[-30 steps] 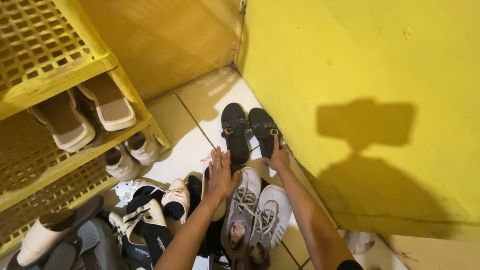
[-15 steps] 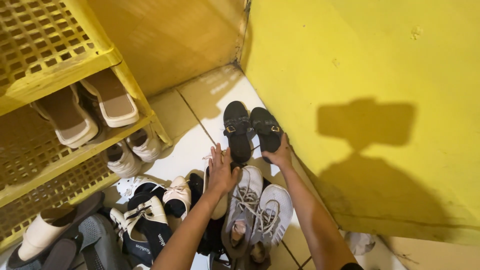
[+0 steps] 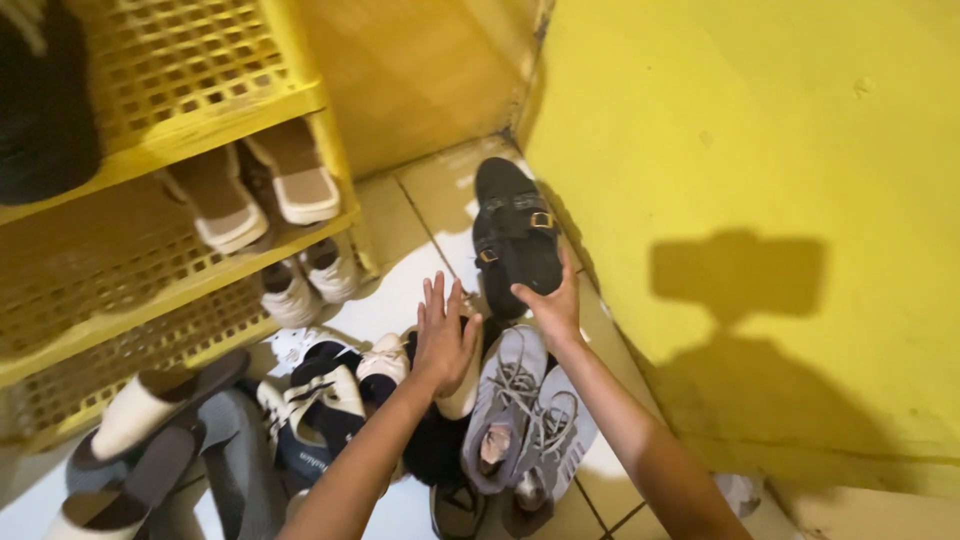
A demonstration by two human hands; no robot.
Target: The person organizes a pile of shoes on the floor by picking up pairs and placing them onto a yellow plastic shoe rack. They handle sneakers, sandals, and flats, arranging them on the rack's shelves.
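Right hand is on the black sandals, fingers curled on the near end of the pair, which looks lifted and tipped up against the yellow wall at about one o'clock from the hands. Whether the grip closes fully round them I cannot tell; the hand covers the contact. Left hand hovers flat and wide, fingers spread, holding nothing, just above the pale shoe at its seven o'clock and touching none of the pile that I can make out.

Grey sneakers lie laced side by side at six o'clock from the right hand, right under that forearm. Dark shoes crowd in at eight o'clock, and the yellow rack fills ten o'clock with tan slip-ons on a shelf and white shoes tucked below.

To handle this well, I'd judge the two sandals need pinching together at the heel so neither slides off the other; the buckles sit at the far side, so the grip wants to stay low and firm. The open left hand is well placed to steady the pile. Watch the forearm: it passes close over the grey sneakers and could nudge them.
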